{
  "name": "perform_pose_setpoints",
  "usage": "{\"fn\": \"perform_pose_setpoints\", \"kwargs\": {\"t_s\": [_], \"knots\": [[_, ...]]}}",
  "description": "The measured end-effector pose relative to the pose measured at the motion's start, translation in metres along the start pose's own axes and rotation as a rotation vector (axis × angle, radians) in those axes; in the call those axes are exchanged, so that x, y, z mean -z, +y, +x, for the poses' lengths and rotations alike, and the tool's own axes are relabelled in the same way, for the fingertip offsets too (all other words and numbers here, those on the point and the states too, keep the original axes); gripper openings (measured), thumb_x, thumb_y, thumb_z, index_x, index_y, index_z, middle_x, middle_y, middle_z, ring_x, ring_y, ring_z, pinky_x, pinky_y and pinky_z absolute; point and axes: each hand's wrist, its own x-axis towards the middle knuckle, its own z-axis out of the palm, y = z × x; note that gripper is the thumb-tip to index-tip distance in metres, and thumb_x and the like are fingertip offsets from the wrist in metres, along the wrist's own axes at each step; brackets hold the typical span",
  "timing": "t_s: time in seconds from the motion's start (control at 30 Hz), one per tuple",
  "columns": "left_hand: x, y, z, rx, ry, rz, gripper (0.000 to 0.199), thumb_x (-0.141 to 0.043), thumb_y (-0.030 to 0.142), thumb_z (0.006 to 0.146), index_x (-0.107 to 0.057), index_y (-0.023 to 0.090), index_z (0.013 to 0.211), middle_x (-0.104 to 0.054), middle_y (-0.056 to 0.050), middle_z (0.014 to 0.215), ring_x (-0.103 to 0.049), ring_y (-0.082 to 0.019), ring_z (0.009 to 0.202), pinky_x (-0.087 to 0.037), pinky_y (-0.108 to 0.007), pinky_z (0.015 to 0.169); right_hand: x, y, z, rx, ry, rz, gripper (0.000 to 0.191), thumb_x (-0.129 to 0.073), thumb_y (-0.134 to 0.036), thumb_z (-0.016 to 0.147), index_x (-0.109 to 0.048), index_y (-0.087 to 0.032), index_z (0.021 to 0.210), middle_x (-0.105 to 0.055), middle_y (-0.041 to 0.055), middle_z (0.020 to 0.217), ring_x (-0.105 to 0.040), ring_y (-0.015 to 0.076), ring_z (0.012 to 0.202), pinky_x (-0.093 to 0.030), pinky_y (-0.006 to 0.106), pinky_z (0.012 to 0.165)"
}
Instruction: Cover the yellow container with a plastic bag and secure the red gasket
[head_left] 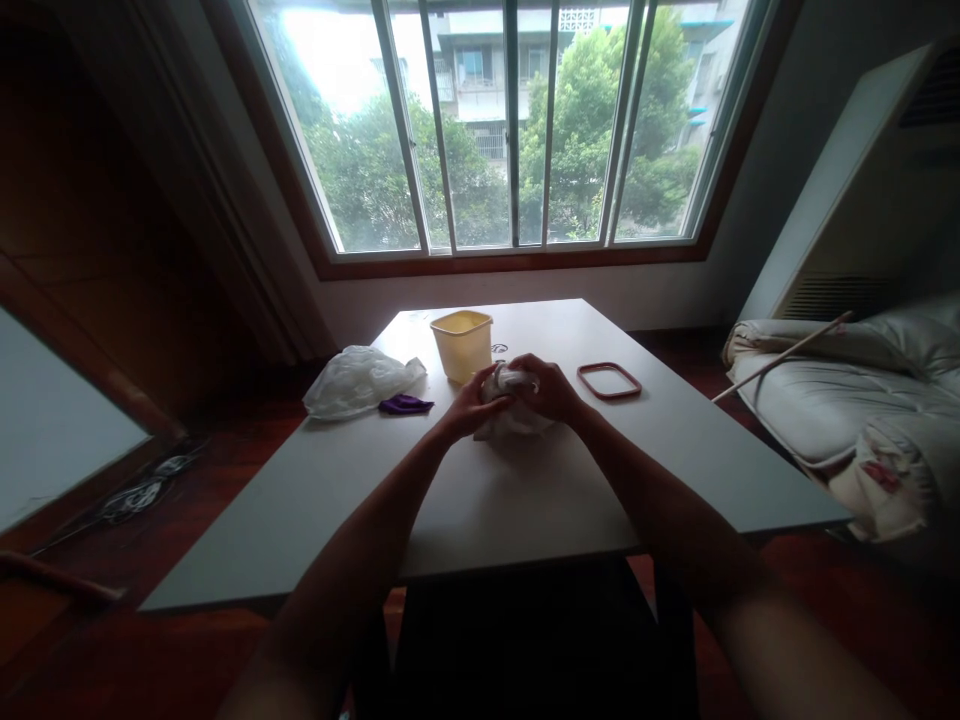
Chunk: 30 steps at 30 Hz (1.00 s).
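Observation:
Near the middle of the white table [480,510], both hands are closed around a crumpled whitish bundle [517,428], thin like a plastic bag or cloth. My left hand [478,408] grips its left side, and my right hand [551,388] has the right side. Fingers cover much of the bundle, so what it wraps, if anything, is hidden. Just beyond my left hand stands a yellow plastic bin [461,345], upright with its mouth up. A reddish-brown, rounded-square ring [609,381] lies flat to the right of my right hand.
On the table's left are a puffy white plastic bag [360,383] and a folded purple cloth [406,404]. Small dark loops [499,349] show behind the hands, too small to name. A padded couch [810,385] with a stick [780,358] stands at right; the window [510,130] is ahead.

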Motion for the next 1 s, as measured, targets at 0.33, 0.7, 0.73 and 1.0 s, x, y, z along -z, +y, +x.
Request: {"fn": "perform_pose_setpoints", "kwargs": {"t_s": [0.33,0.7,0.73,1.0], "knots": [[0.003,-0.021,0.007,0.045,0.082,0.055,0.017,-0.057,0.023,0.075,-0.064,0.015,0.089,-0.062,0.001,0.070,-0.050,-0.010,0.057,-0.040,-0.021,0.053,-0.005,0.017,0.000,0.074,-0.050,0.242,0.052,-0.054,-0.007,0.064,-0.064,-0.019,0.114,-0.071,0.0081,0.111,-0.067,0.0238,0.104,-0.054,0.037,0.090],[0.000,-0.011,0.005,-0.101,-0.032,0.015,0.021,-0.065,0.030,0.079,-0.069,0.014,0.092,-0.069,-0.006,0.089,-0.062,-0.019,0.082,-0.050,-0.029,0.074,-0.015,0.036,-0.003,0.072,-0.195,-0.153,0.038,-0.075,-0.021,0.070,-0.072,-0.018,0.107,-0.074,0.0101,0.107,-0.069,0.0258,0.097,-0.052,0.037,0.089],[0.000,-0.009,0.004,-0.089,-0.055,-0.005,0.022,-0.066,0.031,0.079,-0.069,0.014,0.091,-0.069,-0.006,0.087,-0.062,-0.019,0.079,-0.051,-0.029,0.072,-0.014,0.038,-0.002,0.061,-0.179,-0.177,0.036,-0.075,-0.021,0.070,-0.073,-0.017,0.105,-0.075,0.0101,0.105,-0.069,0.0254,0.095,-0.052,0.037,0.088],[-0.003,-0.006,0.000,0.024,-0.140,-0.087,0.029,-0.070,0.040,0.078,-0.065,0.012,0.084,-0.060,-0.001,0.068,-0.055,-0.012,0.060,-0.044,-0.023,0.056,-0.006,0.048,-0.002,-0.058,-0.094,-0.367,0.042,-0.061,-0.002,0.068,-0.076,-0.019,0.103,-0.076,0.0076,0.103,-0.067,0.0237,0.095,-0.051,0.032,0.086]]}}
